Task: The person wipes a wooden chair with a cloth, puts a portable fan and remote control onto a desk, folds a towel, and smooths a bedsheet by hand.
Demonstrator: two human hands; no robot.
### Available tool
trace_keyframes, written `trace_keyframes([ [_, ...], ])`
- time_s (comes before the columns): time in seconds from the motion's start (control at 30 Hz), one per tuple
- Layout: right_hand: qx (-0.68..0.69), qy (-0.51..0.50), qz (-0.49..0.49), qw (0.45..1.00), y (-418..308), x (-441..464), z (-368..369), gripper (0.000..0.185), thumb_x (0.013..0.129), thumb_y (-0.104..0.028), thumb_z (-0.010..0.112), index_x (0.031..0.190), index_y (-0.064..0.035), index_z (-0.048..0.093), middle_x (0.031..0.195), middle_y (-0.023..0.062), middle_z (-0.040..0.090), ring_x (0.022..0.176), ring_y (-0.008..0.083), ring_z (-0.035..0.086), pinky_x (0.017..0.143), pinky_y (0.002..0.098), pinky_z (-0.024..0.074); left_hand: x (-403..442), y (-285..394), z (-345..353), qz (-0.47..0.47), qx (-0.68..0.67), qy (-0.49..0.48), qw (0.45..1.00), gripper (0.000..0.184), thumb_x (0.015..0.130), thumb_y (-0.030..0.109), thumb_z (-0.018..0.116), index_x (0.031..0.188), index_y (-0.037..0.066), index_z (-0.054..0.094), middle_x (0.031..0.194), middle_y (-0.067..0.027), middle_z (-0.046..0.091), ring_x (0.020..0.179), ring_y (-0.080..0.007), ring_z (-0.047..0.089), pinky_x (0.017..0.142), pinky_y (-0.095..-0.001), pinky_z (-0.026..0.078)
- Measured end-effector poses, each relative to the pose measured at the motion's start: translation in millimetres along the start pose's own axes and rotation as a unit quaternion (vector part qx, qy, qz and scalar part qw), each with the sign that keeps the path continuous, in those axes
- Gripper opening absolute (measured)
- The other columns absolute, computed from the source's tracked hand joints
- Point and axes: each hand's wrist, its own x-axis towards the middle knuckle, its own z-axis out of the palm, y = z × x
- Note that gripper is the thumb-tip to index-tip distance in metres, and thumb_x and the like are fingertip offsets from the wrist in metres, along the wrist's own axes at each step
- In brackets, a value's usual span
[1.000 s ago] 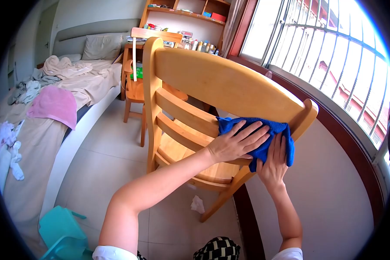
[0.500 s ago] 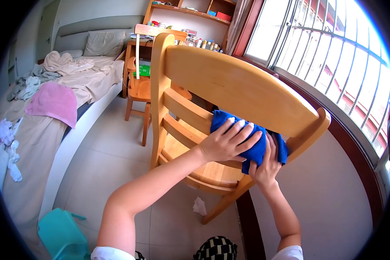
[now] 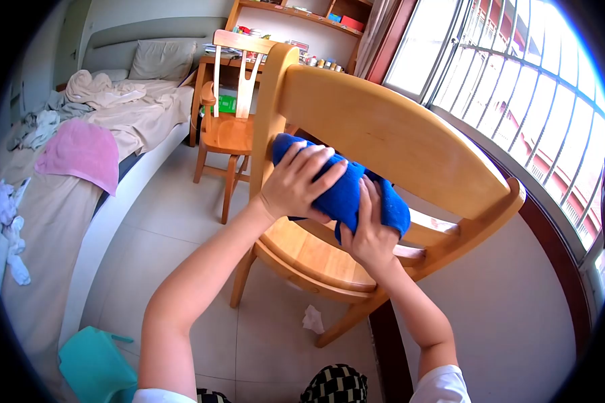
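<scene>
A blue cloth (image 3: 346, 195) is wrapped over the back slats of a light wooden chair (image 3: 390, 134), below its broad top panel. My left hand (image 3: 301, 180) grips the cloth near the chair's left upright, fingers over the top. Close beside it, my right hand (image 3: 371, 232) holds the cloth's right part, with its fingers pointing up. Both hands are closed on the cloth; the slat beneath it is mostly hidden. To the right of the cloth, bare slat ends show. The chair seat (image 3: 323, 252) is visible below my hands.
A second wooden chair (image 3: 230, 131) stands by a desk at the back. On the left is a bed (image 3: 54, 248) with a pink towel (image 3: 81, 156) and clothes. A teal plastic stool (image 3: 95, 363) and crumpled tissue (image 3: 312, 319) are on the floor. A barred window (image 3: 524, 87) is right.
Both hands and the blue cloth have slid left along the slats, toward the chair's left upright. The chair's back appears slightly shifted to the right in view.
</scene>
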Motion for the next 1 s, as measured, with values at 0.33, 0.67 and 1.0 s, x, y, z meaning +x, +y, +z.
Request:
trace_keyframes([
  [0.33,0.023,0.029,0.047,0.998,-38.0,28.3,37.7,0.07,0.069,-0.028,0.066,0.125,0.0061,0.043,0.128,0.0218,0.046,0.108,0.0368,0.052,0.088,0.0411,0.0438,-7.7,-25.8,-19.6,-0.078,0.005,-0.144,0.987,0.1,0.049,0.042,0.078,0.131,0.01,0.032,0.118,-0.0218,0.044,0.109,-0.0413,0.046,0.096,-0.047,0.038],
  [0.67,0.076,0.041,-0.003,0.996,-32.0,28.5,29.1,0.073,0.07,-0.027,0.069,0.129,0.0047,0.04,0.136,0.0209,0.038,0.123,0.0389,0.039,0.098,0.0452,0.0354,-25.5,-15.2,9.4,-0.1,-0.03,0.022,0.994,0.081,0.07,0.043,0.067,0.132,0.01,0.026,0.13,-0.0238,0.034,0.119,-0.0443,0.038,0.099,-0.0526,0.033],
  [1.0,0.178,-0.016,-0.035,0.983,-25.9,11.5,19.9,0.066,0.072,-0.021,0.066,0.129,-0.0001,0.042,0.142,0.0146,0.032,0.124,0.0377,0.037,0.099,0.0453,0.0358,-55.8,-3.1,-0.5,-0.073,-0.027,0.004,0.997,0.093,0.068,0.05,0.07,0.135,0.012,0.018,0.14,-0.0253,0.02,0.128,-0.0464,0.025,0.104,-0.0549,0.027],
])
